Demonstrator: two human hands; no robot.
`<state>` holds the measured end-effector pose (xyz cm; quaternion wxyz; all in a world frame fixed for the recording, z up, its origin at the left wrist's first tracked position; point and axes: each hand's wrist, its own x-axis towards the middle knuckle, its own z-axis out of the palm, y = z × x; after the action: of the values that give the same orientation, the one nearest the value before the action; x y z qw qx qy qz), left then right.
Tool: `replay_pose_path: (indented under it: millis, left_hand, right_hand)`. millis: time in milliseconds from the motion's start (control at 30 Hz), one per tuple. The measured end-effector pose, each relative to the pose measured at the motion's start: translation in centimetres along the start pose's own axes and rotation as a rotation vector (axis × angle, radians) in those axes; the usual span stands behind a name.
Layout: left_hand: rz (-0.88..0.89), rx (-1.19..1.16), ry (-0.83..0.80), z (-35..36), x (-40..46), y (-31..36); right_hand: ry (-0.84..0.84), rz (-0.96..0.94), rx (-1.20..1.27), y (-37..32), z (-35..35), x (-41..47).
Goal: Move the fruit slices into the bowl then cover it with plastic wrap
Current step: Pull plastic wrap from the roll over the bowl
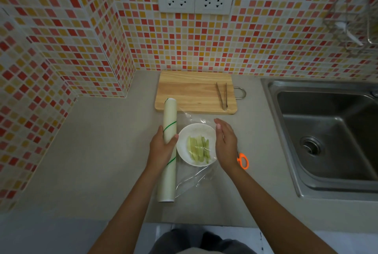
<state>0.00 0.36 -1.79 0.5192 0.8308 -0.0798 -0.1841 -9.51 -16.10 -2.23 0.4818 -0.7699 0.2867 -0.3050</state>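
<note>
Single view, head-worn, wide-angle. Looks forward and steeply down from above the surface (102,161), facing the tiled wall (204,45). Both forearms enter from bottom edge; sink (327,135) at right. Close range, strong edge distortion. No second view.

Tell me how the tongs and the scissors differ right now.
The tongs are bare grey metal; the scissors show an orange handle. The tongs lie in full view on the cutting board; the scissors lie on the counter, partly hidden behind the right hand. The tongs sit far from the bowl; the scissors sit nearer it. Both lie untouched.
</note>
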Motion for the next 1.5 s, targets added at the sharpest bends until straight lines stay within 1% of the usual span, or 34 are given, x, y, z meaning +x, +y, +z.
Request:
replay_pose_path:
  millis: [133, 267, 400, 500, 800, 1067, 1133, 1200, 1333, 1500]
  left_hand:
    - [0.041, 0.005, -0.003, 0.1, 0.0, 0.4]
    - [0.044, 0.012, -0.016, 0.3, 0.2, 0.5]
    - [0.037, 0.027, -0.025, 0.5, 0.2, 0.5]
    - [0.024, 0.021, -0.030, 0.5, 0.2, 0.5]
    - [0.021, -0.049, 0.003, 0.2, 0.3, -0.6]
    - [0.029, -0.065, 0.029, 0.3, 0.8, -1.4]
    - [-0.007, -0.070, 0.031, 0.2, 0.9, -1.7]
    - [-0.085, -0.098, 0.038, -0.1, 1.0, -1.9]
    - [-0.067, -0.103, 0.020, -0.4, 1.2, -2.0]
    - [-0.113, -0.197, 0.012, -0.5, 1.1, -2.0]
  right_hand:
    - [-0.070, 0.051, -0.012, 0.9, -0.1, -0.2]
    - [-0.110, 0.217, 0.113, 1.8, -0.1, -0.8]
    - [-0.082, 0.372, 0.303, 1.8, 0.6, -1.3]
    - [-0.042, 0.418, 0.350, 1.5, 1.2, -1.3]
    - [-0.027, 0.396, 0.345, 1.4, 1.2, -1.0]
    - [-0.011, 0.366, 0.368, 1.2, 1.2, -1.1]
    - [-0.016, 0.376, 0.373, 1.1, 1.1, -1.1]
    - [-0.022, 0.387, 0.378, 1.0, 1.0, -1.1]
    - [-0.016, 0.382, 0.367, 1.0, 1.0, -1.1]
    - [-0.012, 0.398, 0.355, 1.1, 1.0, -1.0]
